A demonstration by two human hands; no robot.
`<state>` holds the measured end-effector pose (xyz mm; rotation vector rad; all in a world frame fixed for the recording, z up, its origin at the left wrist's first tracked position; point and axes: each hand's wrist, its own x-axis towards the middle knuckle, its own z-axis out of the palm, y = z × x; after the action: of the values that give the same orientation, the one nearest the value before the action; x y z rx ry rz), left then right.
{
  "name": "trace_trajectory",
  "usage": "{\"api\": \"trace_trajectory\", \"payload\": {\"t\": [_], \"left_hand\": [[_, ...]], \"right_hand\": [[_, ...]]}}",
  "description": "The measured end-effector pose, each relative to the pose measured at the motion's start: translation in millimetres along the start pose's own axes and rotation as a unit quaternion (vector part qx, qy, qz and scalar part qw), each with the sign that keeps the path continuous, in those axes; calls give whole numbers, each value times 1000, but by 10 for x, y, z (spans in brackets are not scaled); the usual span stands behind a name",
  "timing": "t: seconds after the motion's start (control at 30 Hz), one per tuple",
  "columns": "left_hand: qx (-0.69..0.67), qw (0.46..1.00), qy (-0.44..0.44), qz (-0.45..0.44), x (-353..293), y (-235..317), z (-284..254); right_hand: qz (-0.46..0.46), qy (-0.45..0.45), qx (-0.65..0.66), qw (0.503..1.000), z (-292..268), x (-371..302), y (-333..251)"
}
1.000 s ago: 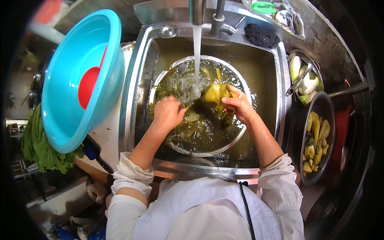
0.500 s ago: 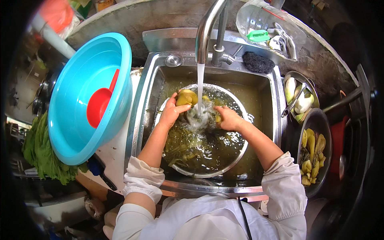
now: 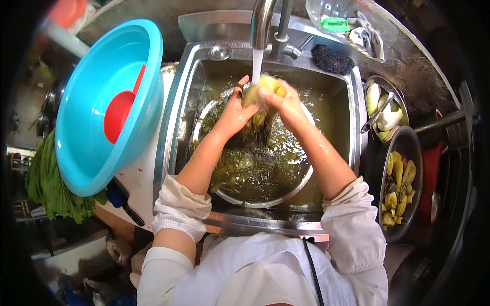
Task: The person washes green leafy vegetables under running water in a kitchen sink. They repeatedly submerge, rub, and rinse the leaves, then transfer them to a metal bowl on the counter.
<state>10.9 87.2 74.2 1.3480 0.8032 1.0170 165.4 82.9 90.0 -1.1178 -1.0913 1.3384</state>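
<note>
Under the running water my right hand grips a bunch of yellow-green pickled mustard greens, thumb across its near side. My left hand cups the bunch from the left, fingers and thumb spaced around it. Dark strands trail from the bunch toward the water; motion blurs its lower part. Beneath my hands a round metal basin lies in the filled sink, with more greens in its murky water. The steel faucet pours directly onto the bunch.
Left of the sink stands a large turquoise tub holding a red ladle. A knife and leafy greens lie below it. At right are a bowl of yellow-green vegetables, a pan with white vegetables and a black scrubber.
Both hands have risen from the basin's water and come closer together, bringing the greens up toward the faucet. The whole view has shifted slightly, so the surroundings sit higher.
</note>
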Motion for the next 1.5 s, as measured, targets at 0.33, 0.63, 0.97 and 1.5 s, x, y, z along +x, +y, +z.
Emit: {"api": "trace_trajectory", "payload": {"t": [0.33,0.63,0.97,1.5], "left_hand": [[185,956,-32,-227,-580,-783,-170],[486,861,-72,-129,-755,-1000,-299],[570,821,-12,13,-311,-264,-301],[-176,976,-58,-114,-131,32,-71]], "right_hand": [[-45,17,69,996,-71,-34,-223],[-61,-2,14,998,-129,-224,-307],[-85,-99,-42,991,-134,-275,-587],[-23,-92,-262,960,-202,19,-363]]}}
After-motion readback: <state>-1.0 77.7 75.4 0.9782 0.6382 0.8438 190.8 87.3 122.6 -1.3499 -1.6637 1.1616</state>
